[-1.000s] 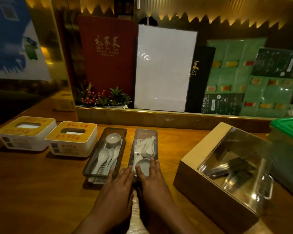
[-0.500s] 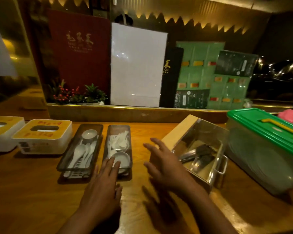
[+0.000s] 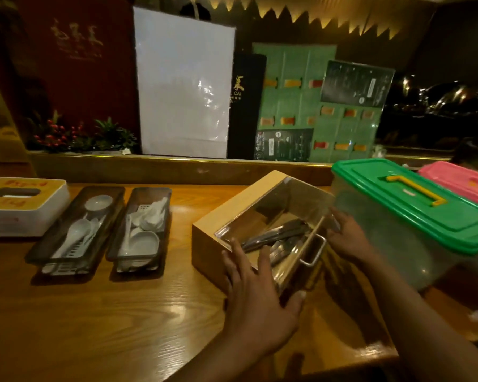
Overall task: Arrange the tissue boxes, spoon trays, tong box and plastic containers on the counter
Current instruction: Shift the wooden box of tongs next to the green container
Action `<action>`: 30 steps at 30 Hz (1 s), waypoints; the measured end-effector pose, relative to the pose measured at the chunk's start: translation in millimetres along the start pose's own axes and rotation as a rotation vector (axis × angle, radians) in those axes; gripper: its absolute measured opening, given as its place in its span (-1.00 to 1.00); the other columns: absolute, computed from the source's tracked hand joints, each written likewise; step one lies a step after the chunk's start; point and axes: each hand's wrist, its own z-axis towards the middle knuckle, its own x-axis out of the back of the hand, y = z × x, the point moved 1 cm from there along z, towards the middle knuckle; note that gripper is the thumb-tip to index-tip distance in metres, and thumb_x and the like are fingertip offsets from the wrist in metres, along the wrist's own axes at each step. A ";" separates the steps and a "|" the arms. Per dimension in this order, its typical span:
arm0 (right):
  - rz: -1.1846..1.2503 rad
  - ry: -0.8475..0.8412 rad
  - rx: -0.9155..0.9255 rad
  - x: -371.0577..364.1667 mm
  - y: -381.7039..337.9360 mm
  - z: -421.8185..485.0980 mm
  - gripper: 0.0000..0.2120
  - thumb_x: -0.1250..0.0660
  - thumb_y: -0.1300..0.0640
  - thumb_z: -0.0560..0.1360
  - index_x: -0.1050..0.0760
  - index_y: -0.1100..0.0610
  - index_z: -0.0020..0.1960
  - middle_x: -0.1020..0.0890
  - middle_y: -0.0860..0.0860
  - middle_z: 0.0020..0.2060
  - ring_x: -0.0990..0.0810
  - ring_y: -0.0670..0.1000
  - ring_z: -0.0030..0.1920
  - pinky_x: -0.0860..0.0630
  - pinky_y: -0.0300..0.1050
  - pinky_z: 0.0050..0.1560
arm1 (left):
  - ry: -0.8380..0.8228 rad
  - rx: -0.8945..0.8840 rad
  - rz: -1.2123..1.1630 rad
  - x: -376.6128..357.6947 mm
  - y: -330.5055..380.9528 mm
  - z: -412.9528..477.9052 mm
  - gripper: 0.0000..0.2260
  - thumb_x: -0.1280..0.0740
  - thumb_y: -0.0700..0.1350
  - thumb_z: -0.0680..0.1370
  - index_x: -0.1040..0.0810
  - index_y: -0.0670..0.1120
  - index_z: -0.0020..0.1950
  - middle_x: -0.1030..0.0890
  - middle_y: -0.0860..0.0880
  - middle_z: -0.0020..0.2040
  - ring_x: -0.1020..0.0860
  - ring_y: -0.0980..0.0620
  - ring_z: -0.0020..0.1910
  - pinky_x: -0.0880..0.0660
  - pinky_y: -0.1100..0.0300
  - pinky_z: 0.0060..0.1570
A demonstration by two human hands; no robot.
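The wooden tong box (image 3: 232,213) with a clear lid sits askew on the counter, metal tongs inside. My left hand (image 3: 257,296) lies flat against its near corner, fingers spread on the lid. My right hand (image 3: 345,238) presses its right end by the metal handle. Two dark spoon trays (image 3: 75,232) (image 3: 140,230) with white spoons lie side by side to the left. A white and yellow tissue box (image 3: 22,208) stands at the far left. A clear plastic container with a green lid (image 3: 414,205) stands right of the box, a pink-lidded one (image 3: 458,183) behind it.
A raised brass-edged ledge (image 3: 177,166) runs along the back of the wooden counter (image 3: 122,312), with menus, a white board and a small plant on it. The counter's front edge falls away at the lower right.
Both hands left the right spoon tray and moved right onto the tong box, one on each side. The view swung right, so the far-left tissue box went out of frame.
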 end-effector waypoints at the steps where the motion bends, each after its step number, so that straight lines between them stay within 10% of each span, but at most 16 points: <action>1: -0.001 -0.030 0.020 1.1 10.4 6.8 -0.51 -0.42 0.28 0.48 -0.44 0.18 0.38 -0.52 0.25 0.28 -0.50 0.25 0.26 -0.38 -0.07 0.20 | 0.024 0.041 0.012 -8.3 6.7 5.2 -0.09 -0.26 0.44 0.41 0.20 0.24 0.57 0.59 -0.02 0.49 0.53 -0.22 0.47 0.12 -0.26 0.51; 6: 0.040 -0.190 0.042 2.7 51.4 46.6 -0.31 -0.42 0.21 0.51 -0.19 -0.01 0.54 -0.26 0.01 0.45 -0.34 -0.04 0.27 -0.34 -0.36 0.11 | 0.135 0.216 0.072 -30.3 15.7 31.5 0.02 -0.25 0.54 0.31 0.19 0.22 0.58 0.68 0.02 0.42 0.61 -0.23 0.39 0.05 -0.31 0.51; 10: 0.017 -0.144 0.106 -8.5 63.9 71.3 -0.22 -0.50 0.16 0.43 -0.19 -0.28 0.46 -0.08 0.05 0.57 -0.27 0.18 0.46 -0.39 0.14 0.36 | 0.208 0.219 0.035 -28.1 8.9 47.3 -0.02 -0.30 0.53 0.28 0.07 0.29 0.57 0.60 0.17 0.47 0.56 -0.17 0.44 -0.06 -0.27 0.49; 14: -0.151 -0.092 0.197 -22.9 65.4 97.4 -0.23 -0.56 0.07 0.37 -0.30 -0.10 0.49 -0.10 0.17 0.56 -0.16 0.30 0.50 -0.23 0.24 0.45 | 0.198 0.198 -0.006 -8.7 -4.8 61.7 -0.10 -0.44 0.39 0.31 -0.06 0.35 0.54 0.45 0.22 0.54 0.54 -0.09 0.43 -0.08 -0.22 0.48; 21: -0.180 -0.122 0.220 -33.7 45.5 111.7 -0.10 -0.53 -0.26 0.29 -0.19 -0.18 0.52 -0.06 0.09 0.58 -0.01 0.19 0.55 -0.13 0.21 0.50 | 0.274 0.141 -0.051 43.1 -47.8 99.4 -0.16 -0.62 0.13 0.28 -0.31 0.28 0.49 0.14 0.26 0.61 -0.16 -0.06 0.57 -0.43 -0.01 0.38; 26: 0.019 -0.049 0.190 -41.3 35.7 88.0 -0.13 -0.56 -0.25 0.25 -0.24 -0.25 0.47 -0.12 -0.07 0.55 -0.15 0.12 0.51 -0.29 0.21 0.44 | 0.241 0.170 -0.103 73.2 -53.0 118.3 -0.28 -0.58 -0.21 0.37 -0.42 0.07 0.47 -0.20 0.04 0.57 -0.38 0.03 0.33 -0.46 0.54 -0.38; 30: 0.017 -0.022 0.205 -44.4 37.4 82.5 -0.26 -0.53 -0.13 0.37 -0.29 -0.24 0.46 -0.10 -0.04 0.57 -0.17 0.12 0.51 -0.26 0.15 0.46 | 0.298 0.169 -0.122 90.6 -65.4 135.7 -0.34 -0.56 -0.23 0.39 -0.47 0.09 0.43 -0.29 0.00 0.55 -0.43 0.00 0.35 -0.56 0.29 -0.07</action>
